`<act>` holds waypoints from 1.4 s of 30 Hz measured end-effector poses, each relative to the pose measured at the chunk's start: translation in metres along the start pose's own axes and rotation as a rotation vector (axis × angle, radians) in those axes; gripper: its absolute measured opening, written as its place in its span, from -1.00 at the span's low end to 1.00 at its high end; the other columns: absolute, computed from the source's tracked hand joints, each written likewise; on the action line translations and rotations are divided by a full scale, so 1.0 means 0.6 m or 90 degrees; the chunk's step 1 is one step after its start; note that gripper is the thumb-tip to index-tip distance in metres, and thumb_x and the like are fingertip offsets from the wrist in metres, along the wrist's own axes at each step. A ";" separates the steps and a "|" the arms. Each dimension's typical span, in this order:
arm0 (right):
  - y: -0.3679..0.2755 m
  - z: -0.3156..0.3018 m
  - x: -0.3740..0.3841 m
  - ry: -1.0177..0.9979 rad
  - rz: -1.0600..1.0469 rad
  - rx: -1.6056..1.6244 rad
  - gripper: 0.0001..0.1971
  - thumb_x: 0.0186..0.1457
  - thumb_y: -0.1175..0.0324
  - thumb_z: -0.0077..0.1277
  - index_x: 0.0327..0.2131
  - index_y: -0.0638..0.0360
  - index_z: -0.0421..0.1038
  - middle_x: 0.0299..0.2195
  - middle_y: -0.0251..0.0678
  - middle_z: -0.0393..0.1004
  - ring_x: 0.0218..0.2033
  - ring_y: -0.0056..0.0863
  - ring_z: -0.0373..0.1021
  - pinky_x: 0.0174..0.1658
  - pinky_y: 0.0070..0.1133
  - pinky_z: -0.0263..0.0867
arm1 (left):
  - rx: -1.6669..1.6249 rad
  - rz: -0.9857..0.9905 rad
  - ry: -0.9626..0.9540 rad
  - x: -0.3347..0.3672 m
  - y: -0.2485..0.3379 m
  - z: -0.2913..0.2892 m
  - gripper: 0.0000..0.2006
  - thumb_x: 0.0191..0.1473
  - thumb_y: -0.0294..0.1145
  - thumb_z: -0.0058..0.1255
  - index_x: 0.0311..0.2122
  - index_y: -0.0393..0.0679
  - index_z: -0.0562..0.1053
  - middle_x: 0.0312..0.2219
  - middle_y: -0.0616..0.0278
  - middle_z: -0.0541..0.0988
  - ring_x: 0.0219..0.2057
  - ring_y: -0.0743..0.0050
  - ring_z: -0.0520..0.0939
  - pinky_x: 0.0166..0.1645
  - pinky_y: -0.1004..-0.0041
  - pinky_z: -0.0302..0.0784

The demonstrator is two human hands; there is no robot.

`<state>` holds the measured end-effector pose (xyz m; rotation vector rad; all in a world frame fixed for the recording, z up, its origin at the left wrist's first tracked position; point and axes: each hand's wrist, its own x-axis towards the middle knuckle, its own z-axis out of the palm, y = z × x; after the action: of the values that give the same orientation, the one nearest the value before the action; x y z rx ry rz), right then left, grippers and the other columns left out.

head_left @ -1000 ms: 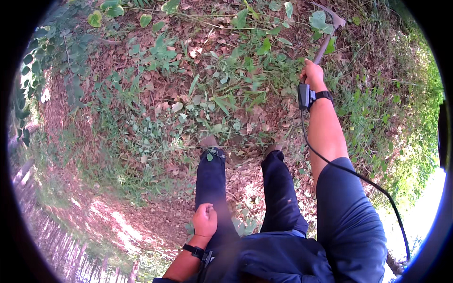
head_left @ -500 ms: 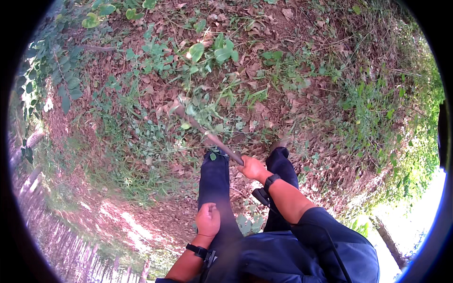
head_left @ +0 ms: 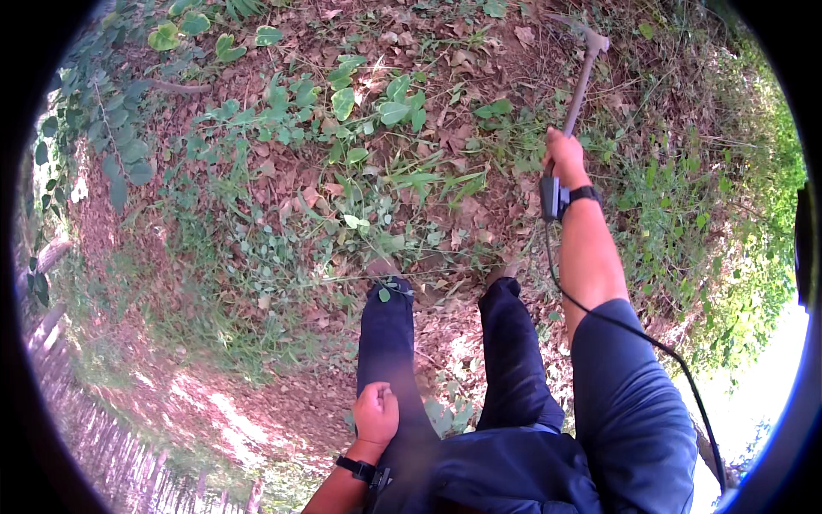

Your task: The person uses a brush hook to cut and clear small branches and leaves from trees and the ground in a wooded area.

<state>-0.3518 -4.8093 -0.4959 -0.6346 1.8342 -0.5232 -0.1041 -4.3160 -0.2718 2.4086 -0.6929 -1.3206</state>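
Here's the sickle (head_left: pixel 584 70), ahead and right of the trousers (head_left: pixel 387 338), likely stiff and head-heavy, best gripped where the right hand (head_left: pixel 566 159) has its fingers wrapped: the handle end nearest them. Over them, the left hand (head_left: pixel 376 415) curls into a fist; leafy plants (head_left: pixel 396 112) spread beyond.

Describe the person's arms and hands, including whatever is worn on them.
The left hand and right hand are ungloved, with a black strap on each wrist. At the right wrist sits a boxy, dark grey device, from which a thin black cable runs. The right sleeve is short and dark blue.
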 end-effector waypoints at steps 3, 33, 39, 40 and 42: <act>-0.065 0.041 0.076 -0.069 0.047 0.202 -0.79 0.18 0.34 -0.03 -0.47 0.20 0.22 -0.70 -0.38 0.24 -0.78 -0.54 0.17 -0.73 -0.53 0.14 | -0.006 -0.009 0.003 0.001 -0.002 -0.005 -0.89 0.00 -0.50 0.03 -0.32 -0.24 0.48 -0.54 0.14 0.56 -0.57 0.35 0.58 -0.42 0.43 0.50; -0.094 0.066 0.060 0.103 -0.407 -0.587 -0.58 0.07 0.13 -0.01 -0.20 0.36 0.36 -0.30 0.14 0.51 -0.22 0.08 0.44 -0.10 -0.21 0.35 | 0.045 0.015 0.002 0.004 0.007 0.000 -0.90 -0.02 -0.53 0.03 -0.33 -0.23 0.49 -0.58 0.18 0.52 -0.61 0.39 0.55 -0.45 0.46 0.48; -0.038 0.039 0.071 0.001 -0.424 -0.696 -0.65 0.08 0.16 0.01 -0.19 0.25 0.36 -0.31 0.07 0.52 -0.22 0.02 0.45 -0.14 -0.20 0.36 | 0.060 0.018 0.000 0.003 0.023 0.002 -0.90 -0.01 -0.52 0.03 -0.33 -0.23 0.49 -0.59 0.19 0.53 -0.60 0.42 0.55 -0.44 0.48 0.48; -0.006 0.006 0.057 -0.019 -0.382 -0.721 -0.68 0.08 0.18 0.02 -0.20 0.23 0.35 -0.33 0.06 0.52 -0.24 0.03 0.45 -0.16 -0.18 0.36 | 0.050 0.015 -0.009 0.002 0.026 0.002 -0.90 0.00 -0.51 0.03 -0.33 -0.23 0.49 -0.59 0.19 0.53 -0.60 0.42 0.56 -0.44 0.48 0.48; 0.078 -0.080 -0.004 0.000 -0.299 -0.727 -0.68 0.09 0.17 0.01 -0.19 0.20 0.33 -0.33 0.08 0.51 -0.24 0.06 0.44 -0.17 -0.15 0.34 | 0.076 0.027 0.002 0.001 0.031 0.003 -0.89 0.00 -0.51 0.03 -0.32 -0.23 0.48 -0.58 0.18 0.54 -0.59 0.43 0.56 -0.43 0.47 0.49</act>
<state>-0.4046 -4.7696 -0.5074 -1.8383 1.8740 0.3154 -0.1104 -4.3320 -0.2639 2.4734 -0.8404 -1.2921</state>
